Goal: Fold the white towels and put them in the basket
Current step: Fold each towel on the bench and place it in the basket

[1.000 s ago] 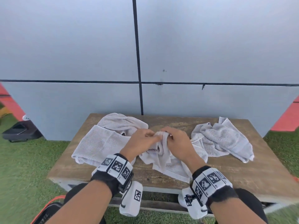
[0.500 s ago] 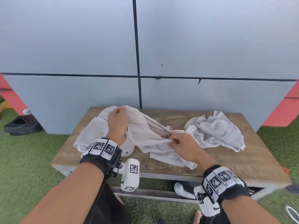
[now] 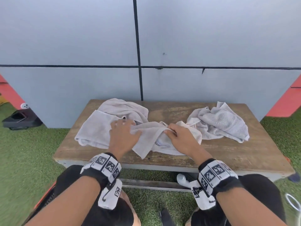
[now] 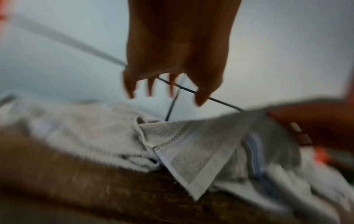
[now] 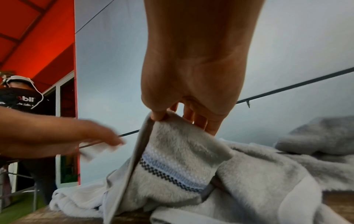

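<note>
A white towel with a blue and black patterned band (image 3: 151, 139) lies bunched at the table's front middle. My right hand (image 3: 168, 129) pinches its raised edge between thumb and fingers; the pinch (image 5: 159, 116) shows plainly in the right wrist view. My left hand (image 3: 127, 128) hovers with fingers spread over the towel's left end and holds nothing; the left wrist view shows its fingers (image 4: 151, 86) clear above the cloth (image 4: 201, 148). A second white towel (image 3: 101, 128) lies on the left, a third (image 3: 223, 123) crumpled on the right. No basket is in view.
The wooden table (image 3: 228, 154) stands against a grey panelled wall (image 3: 211, 38), on green turf. A black object (image 3: 19, 118) sits on the ground at the left. A white bottle (image 3: 182, 178) lies under the table. Another person (image 5: 19, 94) stands off to the left.
My left hand has let go of the towel end it held up at the far left and has come back toward the middle with fingers spread. My right hand keeps its pinch.
</note>
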Tool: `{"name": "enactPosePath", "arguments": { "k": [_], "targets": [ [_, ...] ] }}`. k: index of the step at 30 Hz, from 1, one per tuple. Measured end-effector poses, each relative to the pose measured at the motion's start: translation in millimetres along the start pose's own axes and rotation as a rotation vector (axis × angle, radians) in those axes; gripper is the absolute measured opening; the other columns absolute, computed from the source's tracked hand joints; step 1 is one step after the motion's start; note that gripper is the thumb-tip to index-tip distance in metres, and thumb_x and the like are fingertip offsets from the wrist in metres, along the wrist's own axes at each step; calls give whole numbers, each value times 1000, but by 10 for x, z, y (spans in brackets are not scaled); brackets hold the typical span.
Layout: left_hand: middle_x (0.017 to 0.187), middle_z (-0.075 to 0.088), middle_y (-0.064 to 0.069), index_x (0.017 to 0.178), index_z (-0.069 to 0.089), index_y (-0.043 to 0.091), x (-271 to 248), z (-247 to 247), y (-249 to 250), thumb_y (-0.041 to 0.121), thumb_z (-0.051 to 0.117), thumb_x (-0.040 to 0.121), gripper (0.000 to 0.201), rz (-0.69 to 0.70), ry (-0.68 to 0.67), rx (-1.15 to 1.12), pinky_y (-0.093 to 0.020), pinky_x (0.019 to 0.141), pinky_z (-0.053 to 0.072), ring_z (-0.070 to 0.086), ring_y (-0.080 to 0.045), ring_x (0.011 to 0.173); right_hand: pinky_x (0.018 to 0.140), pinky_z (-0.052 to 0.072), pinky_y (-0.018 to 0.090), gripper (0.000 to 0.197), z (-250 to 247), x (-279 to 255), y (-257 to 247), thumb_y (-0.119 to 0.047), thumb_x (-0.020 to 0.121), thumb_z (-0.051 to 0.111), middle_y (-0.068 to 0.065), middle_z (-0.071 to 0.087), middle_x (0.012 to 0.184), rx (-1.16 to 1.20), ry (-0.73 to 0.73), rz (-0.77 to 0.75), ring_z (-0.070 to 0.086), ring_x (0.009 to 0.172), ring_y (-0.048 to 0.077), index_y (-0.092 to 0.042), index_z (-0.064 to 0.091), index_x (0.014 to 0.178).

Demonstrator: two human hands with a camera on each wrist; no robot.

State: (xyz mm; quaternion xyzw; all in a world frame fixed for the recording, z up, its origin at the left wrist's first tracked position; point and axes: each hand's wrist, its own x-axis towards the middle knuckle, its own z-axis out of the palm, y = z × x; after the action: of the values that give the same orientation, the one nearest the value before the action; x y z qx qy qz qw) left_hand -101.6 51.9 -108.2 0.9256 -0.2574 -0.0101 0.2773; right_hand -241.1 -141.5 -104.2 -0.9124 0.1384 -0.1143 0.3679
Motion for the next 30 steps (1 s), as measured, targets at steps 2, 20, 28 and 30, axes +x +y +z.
{"name": "enactPosePath", "arguments": {
  "k": [2,20,28,30],
  "targets": [
    [117,54,7,110,63,29,-42,74,203,56,67,81,40,274,-141,-67,-31,99,28,34,-17,122,53,32,29,35,54,31,-38,-36,102,52,-7,44,57,39,17,-35,40,51,10,-37,39,69],
    [63,60,-8,79,65,14,249,-33,446,27,84,78,24,262,-201,-421,-32,56,38,46,-17,58,70,46,32,16,-77,195,15,-35,92,66,-1,64,87,-6,-31,-10,59,79,16,-21,64,88],
    [53,58,25,68,66,29,332,-474,60,18,72,90,25,250,-114,-308,-10,55,33,49,6,51,58,37,14,11,-467,190,38,-10,95,60,-13,63,74,197,482,11,53,60,-3,-18,68,95],
    [60,61,28,76,69,28,333,-573,-1,17,69,93,20,253,-32,-340,-9,55,35,52,7,55,58,39,14,2,-499,175,69,-22,91,70,-12,65,73,234,533,15,52,59,0,-21,70,90]
  ]
}}
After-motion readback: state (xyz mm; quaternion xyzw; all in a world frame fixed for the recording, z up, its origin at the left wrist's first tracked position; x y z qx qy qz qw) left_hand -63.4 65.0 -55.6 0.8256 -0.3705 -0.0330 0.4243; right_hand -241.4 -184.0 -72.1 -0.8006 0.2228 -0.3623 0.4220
